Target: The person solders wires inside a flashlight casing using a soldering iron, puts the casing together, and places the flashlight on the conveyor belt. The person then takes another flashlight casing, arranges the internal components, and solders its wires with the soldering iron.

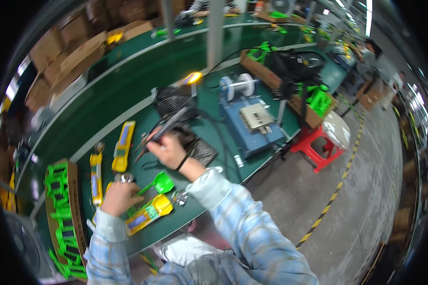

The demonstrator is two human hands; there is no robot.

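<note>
My right hand [169, 151] is closed around a grey pen-shaped soldering iron [168, 124], its thin end pointing down to the left over the bench. Near the front edge, my left hand [120, 198] has its fingers bent around the narrow end of a green plastic piece [160, 183] with a wide, scoop-like head. A small shiny metal part [124, 177] shows at the left fingertips; blur hides its detail. Just below lies a yellow plastic piece with a blue strip [150, 214]. Two similar yellow pieces [123, 146] [96, 176] lie farther left.
A carton of green parts [62, 213] stands at the left. Behind my right hand are a black fan [176, 105] and a blue machine [252, 126] with a wire spool [240, 86]. A red stool [318, 148] stands on the floor at right.
</note>
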